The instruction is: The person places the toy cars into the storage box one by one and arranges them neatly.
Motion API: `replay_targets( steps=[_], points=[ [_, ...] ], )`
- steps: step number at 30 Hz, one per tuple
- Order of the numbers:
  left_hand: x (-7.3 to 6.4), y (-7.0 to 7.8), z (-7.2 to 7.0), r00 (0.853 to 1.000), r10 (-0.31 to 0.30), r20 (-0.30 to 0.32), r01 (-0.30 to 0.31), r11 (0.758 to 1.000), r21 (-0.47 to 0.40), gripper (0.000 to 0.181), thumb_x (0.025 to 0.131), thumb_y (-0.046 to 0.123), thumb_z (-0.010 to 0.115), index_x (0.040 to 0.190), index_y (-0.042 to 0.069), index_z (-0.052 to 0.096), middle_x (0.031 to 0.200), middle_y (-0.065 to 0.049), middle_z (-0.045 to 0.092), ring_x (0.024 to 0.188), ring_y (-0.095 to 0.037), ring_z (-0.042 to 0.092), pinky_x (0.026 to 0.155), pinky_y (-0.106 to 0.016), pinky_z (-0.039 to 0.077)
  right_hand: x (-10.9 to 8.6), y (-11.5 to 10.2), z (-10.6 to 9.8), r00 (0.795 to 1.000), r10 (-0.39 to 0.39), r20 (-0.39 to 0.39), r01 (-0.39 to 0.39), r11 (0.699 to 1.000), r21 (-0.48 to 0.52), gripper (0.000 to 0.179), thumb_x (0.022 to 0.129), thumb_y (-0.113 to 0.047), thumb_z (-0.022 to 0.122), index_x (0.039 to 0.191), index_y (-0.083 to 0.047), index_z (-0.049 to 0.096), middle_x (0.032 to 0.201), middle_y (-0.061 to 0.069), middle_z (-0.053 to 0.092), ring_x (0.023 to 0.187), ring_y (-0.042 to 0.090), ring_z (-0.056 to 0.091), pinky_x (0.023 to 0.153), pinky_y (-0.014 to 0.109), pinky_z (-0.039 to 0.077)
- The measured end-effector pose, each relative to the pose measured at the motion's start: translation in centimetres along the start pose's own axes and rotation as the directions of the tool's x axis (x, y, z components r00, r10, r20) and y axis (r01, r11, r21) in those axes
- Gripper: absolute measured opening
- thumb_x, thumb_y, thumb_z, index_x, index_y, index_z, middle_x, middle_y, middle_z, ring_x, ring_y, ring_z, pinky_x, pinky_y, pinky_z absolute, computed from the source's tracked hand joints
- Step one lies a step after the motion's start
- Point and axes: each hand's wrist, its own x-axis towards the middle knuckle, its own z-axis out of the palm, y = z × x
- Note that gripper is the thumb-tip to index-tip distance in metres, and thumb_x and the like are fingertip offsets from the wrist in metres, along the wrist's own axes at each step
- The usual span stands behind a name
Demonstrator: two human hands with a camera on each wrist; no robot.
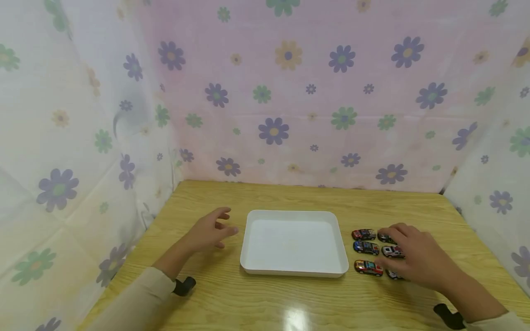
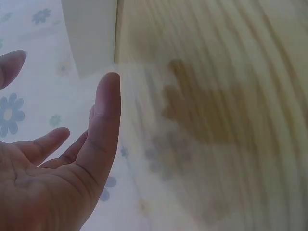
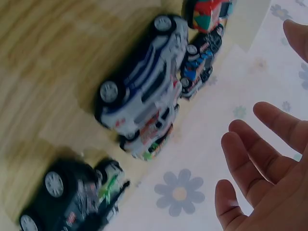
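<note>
Several small toy cars stand in rows on the right side of the table. In the head view the left row has a red and black car (image 1: 364,234), a blue car (image 1: 366,248) and a red-orange car (image 1: 368,267). My right hand (image 1: 418,255) hovers over the right row, partly hiding a white car (image 1: 391,251). The right wrist view shows that hand's fingers (image 3: 262,154) spread and apart from a white car with blue stripes (image 3: 144,86) and a black car (image 3: 62,192). My left hand (image 1: 209,232), fingers loosely bent and holding nothing, hangs left of a white tray (image 1: 294,274).
The wooden table (image 1: 256,303) is enclosed by flowered cloth (image 1: 306,101) at the back and both sides. A black strap piece (image 1: 184,286) shows at the left wrist, another (image 1: 449,316) at the right. The tray's raised rim stands between the hands.
</note>
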Motion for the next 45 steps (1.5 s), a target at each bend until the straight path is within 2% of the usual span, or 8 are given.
replay_targets(
  steps=[7,13,19,22,31,37,45],
  points=[
    [0.7,0.2,1.4,0.999,-0.017,0.049,0.025,0.986,-0.164,0.083,0.092,0.036,0.080,0.159,0.011,0.037,0.157,-0.019,0.043,0.139,-0.042,0.050,0.077,-0.043,0.065,-0.1,-0.6,0.7,1.000,-0.005,0.013,0.003,0.987,0.158,0.057,0.090,-0.055,0.076,0.131,-0.018,0.066,0.125,-0.001,0.067,0.104,0.022,0.068,0.078,0.047,0.056],
    [1.3,0.2,2.1,0.997,-0.028,0.078,0.045,0.973,-0.228,0.083,0.089,0.031,0.084,0.157,0.010,0.041,0.153,-0.016,0.048,0.138,-0.040,0.051,0.081,-0.044,0.065,-0.1,-0.6,1.6,1.000,-0.017,0.013,0.014,0.984,0.179,0.051,0.089,-0.057,0.076,0.127,-0.023,0.067,0.119,-0.010,0.067,0.101,0.017,0.067,0.079,0.042,0.057],
    [2.0,-0.1,2.8,0.992,-0.013,0.125,0.049,0.956,-0.290,0.069,0.093,0.014,0.077,0.154,0.005,0.044,0.146,-0.018,0.054,0.132,-0.036,0.058,0.084,-0.046,0.064,-0.1,-1.0,2.2,0.999,-0.047,-0.003,0.047,0.979,0.197,0.041,0.086,-0.057,0.078,0.116,-0.030,0.071,0.111,-0.016,0.066,0.096,0.008,0.065,0.077,0.035,0.056],
    [2.2,-0.1,3.1,0.992,-0.017,0.127,0.057,0.946,-0.318,0.067,0.094,0.010,0.075,0.153,0.005,0.045,0.145,-0.017,0.055,0.130,-0.033,0.059,0.084,-0.047,0.064,-0.1,-1.1,2.4,0.998,-0.063,-0.010,0.064,0.978,0.201,0.037,0.086,-0.055,0.080,0.113,-0.032,0.071,0.108,-0.018,0.066,0.093,0.005,0.063,0.074,0.033,0.055],
    [2.4,-0.1,3.1,0.995,-0.024,0.099,0.053,0.949,-0.310,0.061,0.096,0.008,0.070,0.153,0.006,0.047,0.144,-0.017,0.057,0.126,-0.032,0.062,0.086,-0.046,0.063,0.0,-1.2,3.0,0.998,-0.064,0.004,0.061,0.974,0.217,0.037,0.085,-0.056,0.080,0.112,-0.032,0.071,0.106,-0.020,0.068,0.093,0.005,0.064,0.075,0.032,0.056],
    [2.8,-0.5,3.1,0.996,-0.028,0.087,0.056,0.940,-0.336,0.061,0.095,0.009,0.071,0.152,0.008,0.049,0.143,-0.016,0.059,0.123,-0.030,0.063,0.086,-0.046,0.063,0.1,-1.2,2.9,0.995,-0.065,0.081,0.040,0.958,0.283,0.038,0.087,-0.058,0.076,0.114,-0.031,0.071,0.110,-0.017,0.067,0.096,0.007,0.065,0.074,0.031,0.056],
    [3.3,-1.2,3.2,0.992,-0.041,0.118,0.082,0.923,-0.375,0.065,0.093,0.010,0.075,0.153,0.016,0.050,0.141,-0.015,0.061,0.116,-0.028,0.067,0.087,-0.047,0.063,0.2,-1.0,3.1,0.985,-0.067,0.161,0.003,0.930,0.367,0.037,0.088,-0.057,0.076,0.113,-0.031,0.074,0.111,-0.015,0.067,0.094,0.002,0.063,0.071,0.026,0.056]
  ],
)
